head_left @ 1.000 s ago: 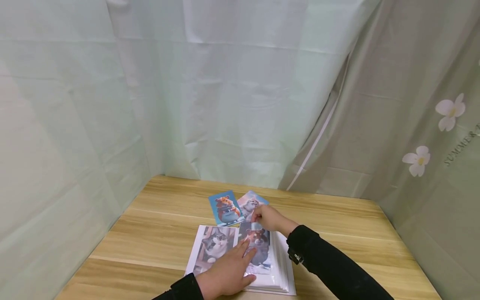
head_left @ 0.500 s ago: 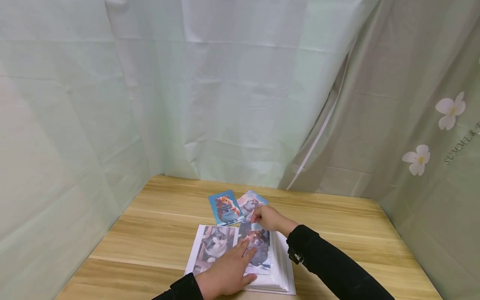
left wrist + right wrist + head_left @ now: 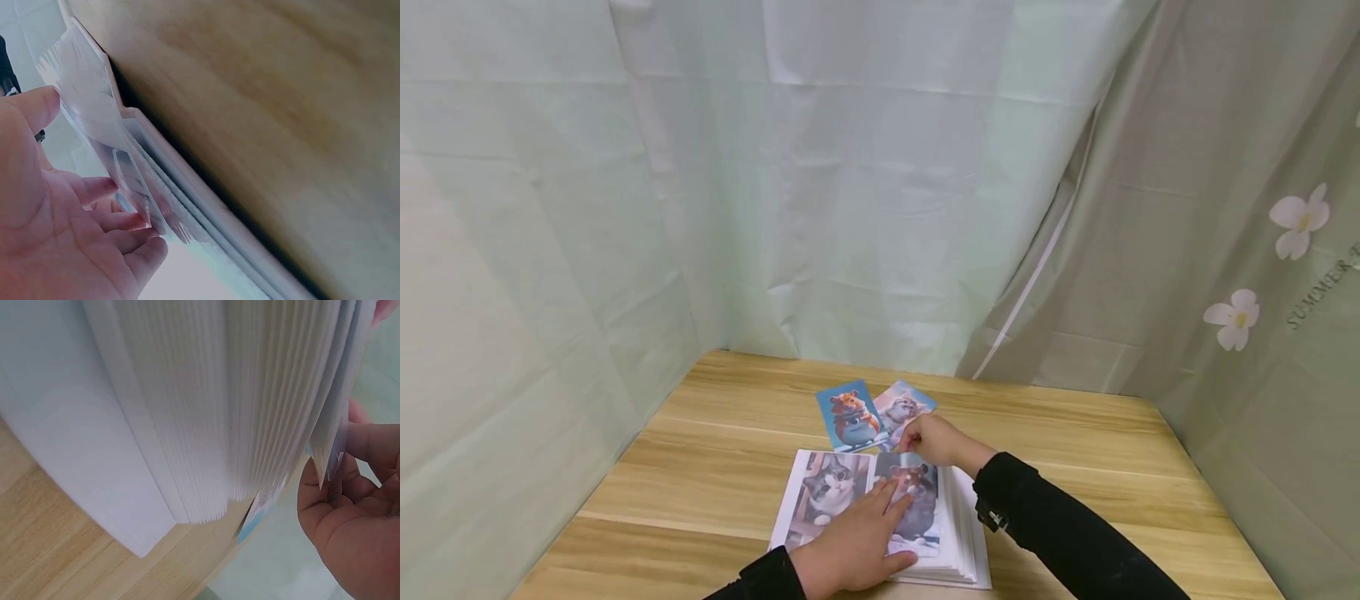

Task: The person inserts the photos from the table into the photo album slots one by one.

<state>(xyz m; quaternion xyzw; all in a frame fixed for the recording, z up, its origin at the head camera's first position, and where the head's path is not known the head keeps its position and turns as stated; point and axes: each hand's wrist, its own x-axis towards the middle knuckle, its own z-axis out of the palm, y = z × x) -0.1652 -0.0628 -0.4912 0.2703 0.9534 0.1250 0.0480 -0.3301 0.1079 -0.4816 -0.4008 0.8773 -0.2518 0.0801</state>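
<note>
An open photo album (image 3: 964, 533) with clear-sleeved pages lies on the table. Its left page shows a grey-and-white cat picture (image 3: 829, 483); the right page carries a photo (image 3: 919, 512) of a brown-eared, grey-bodied animal. My left hand (image 3: 853, 537) rests on the album with its fingers spread, fingertips on that photo. At the photo's top edge, my right hand (image 3: 934, 440) pinches it between thumb and curled fingers. The right wrist view shows the thumb (image 3: 375, 440) against the page corner, beside the thick stack of pages (image 3: 206, 412). The left wrist view looks along the sleeves (image 3: 94, 106) under the left fingers.
Behind the album lie a blue card with an orange hamster (image 3: 853, 417) and a pinkish card with a fluffy cat (image 3: 902, 407), partly overlapped by the right hand. The wooden table (image 3: 1060, 450) ends at pale curtains (image 3: 880, 208) at the back and sides.
The animal photo has slid slightly down the right page toward me, its top edge now closer to the page's top. The right fingers moved slightly with it; the left hand stays almost still.
</note>
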